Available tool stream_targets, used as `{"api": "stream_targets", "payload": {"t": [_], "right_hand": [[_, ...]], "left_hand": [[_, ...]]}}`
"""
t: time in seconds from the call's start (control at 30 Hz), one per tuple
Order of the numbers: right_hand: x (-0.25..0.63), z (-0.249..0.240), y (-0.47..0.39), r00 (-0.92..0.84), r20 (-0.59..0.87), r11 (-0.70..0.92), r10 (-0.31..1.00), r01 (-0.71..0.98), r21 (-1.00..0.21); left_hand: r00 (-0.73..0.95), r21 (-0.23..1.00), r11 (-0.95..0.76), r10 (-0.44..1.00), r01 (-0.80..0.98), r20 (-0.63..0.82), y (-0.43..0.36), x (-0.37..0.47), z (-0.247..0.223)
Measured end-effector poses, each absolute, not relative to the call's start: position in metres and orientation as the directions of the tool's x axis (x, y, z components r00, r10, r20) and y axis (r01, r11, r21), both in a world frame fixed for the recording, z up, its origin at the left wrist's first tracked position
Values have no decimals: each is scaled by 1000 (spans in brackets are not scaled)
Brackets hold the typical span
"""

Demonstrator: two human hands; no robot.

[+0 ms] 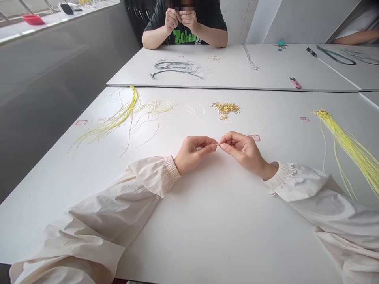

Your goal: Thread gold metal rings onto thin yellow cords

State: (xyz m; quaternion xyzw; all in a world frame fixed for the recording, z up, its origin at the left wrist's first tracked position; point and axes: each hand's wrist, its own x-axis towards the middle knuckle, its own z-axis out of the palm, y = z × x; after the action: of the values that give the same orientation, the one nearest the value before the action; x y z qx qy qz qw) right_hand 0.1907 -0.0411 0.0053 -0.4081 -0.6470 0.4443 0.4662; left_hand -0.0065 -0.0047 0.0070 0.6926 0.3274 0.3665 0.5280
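Observation:
My left hand (197,152) and my right hand (242,152) meet over the white table (219,221), each closed in a pinch. Between the fingertips shows a tiny gold piece (218,144); whether a thread is with it is too small to tell. Just beyond my hands lies a pile of small gold pieces (226,108). A bundle of yellow threads (133,104) spreads loosely at the left. Another yellow bundle (349,138), with gold bits at its top end, lies to the right of my right hand.
Across the table joint, a person (185,27) holds something small near the chest. Before them lie dark threads (177,71). Pink snips (295,83) and a black pen-like item (311,52) are at the back right. A red bowl (33,19) stands on the left ledge.

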Motion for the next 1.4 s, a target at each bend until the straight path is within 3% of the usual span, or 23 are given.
{"api": "stream_targets", "payload": {"t": [0.43, 0.6, 0.83, 1.07, 1.4], "right_hand": [[187, 4, -43, -230, 260, 309, 938, 211, -927], [189, 2, -42, -226, 267, 314, 937, 211, -926], [190, 2, -42, -258, 236, 293, 937, 210, -933], [190, 4, -42, -229, 224, 269, 947, 190, -944], [190, -1, -43, -186, 354, 392, 917, 249, -886]], "left_hand": [[639, 997, -75, 768, 25, 41, -1, -7, 11], [615, 999, -37, 789, 30, 11, -1, -7, 11], [511, 986, -122, 858, 113, 48, -5, -5, 12], [527, 983, -136, 848, 120, 53, -4, -4, 11], [499, 995, -9, 865, -95, 56, -2, -4, 9]]}}
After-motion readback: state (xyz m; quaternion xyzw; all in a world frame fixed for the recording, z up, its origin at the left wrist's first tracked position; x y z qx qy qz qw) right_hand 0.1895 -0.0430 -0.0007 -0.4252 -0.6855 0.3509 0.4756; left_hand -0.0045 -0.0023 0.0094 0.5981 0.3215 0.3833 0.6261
